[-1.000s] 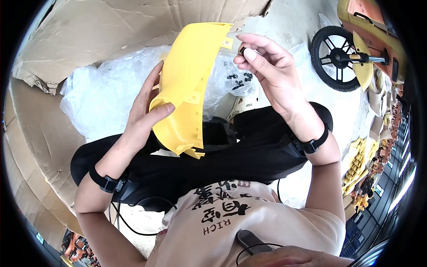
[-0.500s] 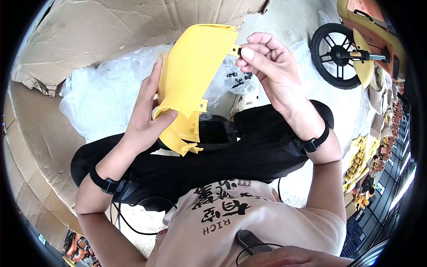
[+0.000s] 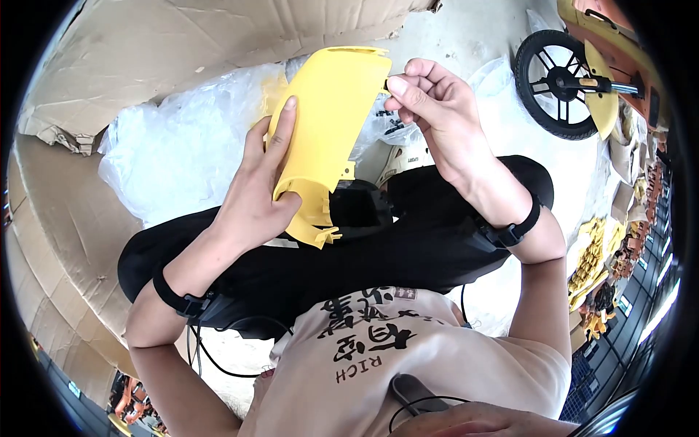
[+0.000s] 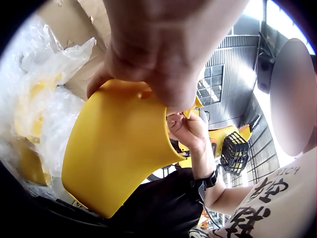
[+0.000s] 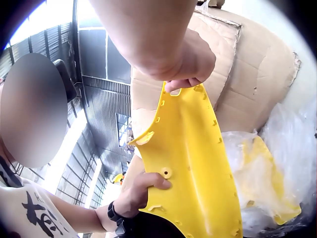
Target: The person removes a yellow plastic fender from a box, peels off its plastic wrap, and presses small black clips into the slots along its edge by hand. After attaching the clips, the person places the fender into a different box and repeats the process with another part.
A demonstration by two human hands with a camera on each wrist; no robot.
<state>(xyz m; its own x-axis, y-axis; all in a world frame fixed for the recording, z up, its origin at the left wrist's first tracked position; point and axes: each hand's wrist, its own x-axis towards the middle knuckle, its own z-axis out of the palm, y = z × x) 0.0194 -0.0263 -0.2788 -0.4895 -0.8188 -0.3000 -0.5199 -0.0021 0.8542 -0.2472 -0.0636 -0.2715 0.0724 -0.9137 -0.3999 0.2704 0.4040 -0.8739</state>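
Note:
A curved yellow plastic panel (image 3: 324, 109) is held above the lap, its hollow inner side (image 5: 188, 158) facing the right wrist view. The left hand (image 3: 258, 189) grips its lower left part, with the thumb tucked into the curved end and fingers over the outer face. At the panel's upper right tab, the right hand (image 3: 444, 116) pinches a small black piece (image 3: 388, 85) between thumb and fingers, touching or nearly touching the tab. The right wrist view hides that piece behind the hand (image 5: 190, 62).
Clear plastic wrapping (image 3: 175, 153) lies on the left, with yellow parts (image 5: 267, 178) inside. Several small black pieces (image 3: 393, 125) rest on plastic beyond the knees. Cardboard (image 3: 167, 51) stands behind; a black wheel (image 3: 559, 84) is at the right.
The right hand has brought the black piece to the panel's upper tab. The left hand has shifted right with the panel, its fingers now further over the outer face, and the panel has turned.

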